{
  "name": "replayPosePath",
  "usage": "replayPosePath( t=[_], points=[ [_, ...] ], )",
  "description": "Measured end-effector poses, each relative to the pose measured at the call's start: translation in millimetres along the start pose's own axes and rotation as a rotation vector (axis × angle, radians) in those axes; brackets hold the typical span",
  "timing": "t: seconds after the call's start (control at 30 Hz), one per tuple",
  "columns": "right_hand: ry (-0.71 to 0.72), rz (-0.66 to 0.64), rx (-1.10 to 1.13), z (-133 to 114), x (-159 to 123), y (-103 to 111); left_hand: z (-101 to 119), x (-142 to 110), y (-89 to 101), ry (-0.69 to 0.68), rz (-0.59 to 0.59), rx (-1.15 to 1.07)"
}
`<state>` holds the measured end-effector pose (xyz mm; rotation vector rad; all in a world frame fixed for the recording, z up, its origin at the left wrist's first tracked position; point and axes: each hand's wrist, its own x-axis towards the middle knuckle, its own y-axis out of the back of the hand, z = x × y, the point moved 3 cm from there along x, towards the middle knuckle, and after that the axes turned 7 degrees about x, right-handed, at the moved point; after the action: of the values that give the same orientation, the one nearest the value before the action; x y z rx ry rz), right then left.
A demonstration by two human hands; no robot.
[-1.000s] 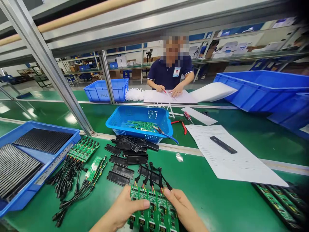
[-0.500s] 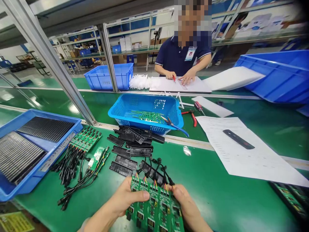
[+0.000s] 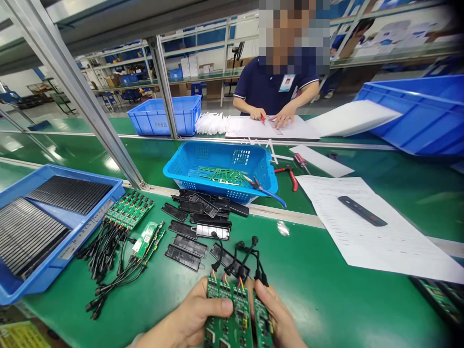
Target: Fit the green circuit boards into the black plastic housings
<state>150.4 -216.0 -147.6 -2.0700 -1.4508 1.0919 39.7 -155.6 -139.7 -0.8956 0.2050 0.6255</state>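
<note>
My left hand (image 3: 197, 311) grips a green circuit board panel (image 3: 230, 309), thumb flat across its face. In my right hand (image 3: 277, 309) is a narrow circuit board strip (image 3: 261, 316), with a thin gap between it and the panel. Red and yellow wires at the top edges lead into black cables with plugs (image 3: 239, 246). Just beyond the boards lie several black plastic housings (image 3: 183, 256). To the left are more wired boards (image 3: 130, 209) and a small loose group of boards (image 3: 148, 239), cables trailing toward me.
A blue tray (image 3: 87, 232) of black slats stands at left. Ahead, a blue basket (image 3: 217, 186) holds green offcuts and pliers (image 3: 266, 191). Papers (image 3: 348, 232) with a black casing (image 3: 362, 211) lie right. Across the bench, a person cuts white sheet material (image 3: 235, 126). A metal post (image 3: 83, 96) rises at left.
The panel, one piece before, now shows a gap: the right-hand strip has come apart from it. Both hands and boards have shifted slightly right and lower.
</note>
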Motion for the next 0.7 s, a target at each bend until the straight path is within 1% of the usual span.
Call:
replayPosePath(
  t=[0.07, 0.13, 0.2, 0.23, 0.27, 0.33, 0.43, 0.5, 0.53, 0.57, 0.63, 0.67, 0.7],
  points=[
    [0.048, 0.002, -0.123, -6.2, -1.0, -0.6, 9.1, -2.1, -0.3, -0.017, -0.018, 0.134],
    [0.105, -0.002, -0.244, -11.5, -2.0, -2.5, 17.7, -3.5, -0.1, -0.057, -0.046, 0.352],
    [0.13, 0.057, -0.338, -13.1, -2.7, -2.4, 22.9, -3.7, 0.3, -0.124, -0.061, 0.597],
    [0.129, 0.095, -0.353, -12.5, -3.1, -1.7, 23.3, -3.5, 0.2, -0.145, -0.07, 0.673],
    [0.117, 0.125, -0.333, -11.1, -3.5, -0.9, 22.1, -2.9, -0.2, -0.148, -0.083, 0.695],
    [0.062, 0.154, -0.196, -5.9, -4.3, 1.0, 16.2, -0.9, -2.0, -0.11, -0.104, 0.582],
    [-0.023, 0.265, 0.05, 3.1, -5.1, 6.4, 4.9, 4.1, -6.8, -0.045, -0.093, 0.286],
    [-0.026, 0.338, 0.132, 7.9, -4.5, 10.1, -1.7, 8.5, -8.7, -0.017, -0.063, 0.167],
    [-0.017, 0.327, 0.152, 9.9, -3.3, 10.5, -4.2, 10.6, -9.2, -0.009, -0.062, 0.13],
    [0.0, 0.27, 0.164, 11.4, -1.5, 9.6, -5.9, 12.6, -9.4, -0.006, -0.074, 0.104],
    [0.034, 0.096, 0.167, 12.7, 1.6, 5.3, -5.3, 14.9, -9.2, -0.02, -0.122, 0.066],
    [0.045, 0.014, 0.152, 12.3, 2.6, 3.1, -3.0, 14.9, -8.8, -0.027, -0.146, 0.054],
    [0.047, -0.041, 0.121, 11.4, 3.2, 1.6, 0.8, 14.2, -8.1, -0.032, -0.158, 0.064]
  ],
)
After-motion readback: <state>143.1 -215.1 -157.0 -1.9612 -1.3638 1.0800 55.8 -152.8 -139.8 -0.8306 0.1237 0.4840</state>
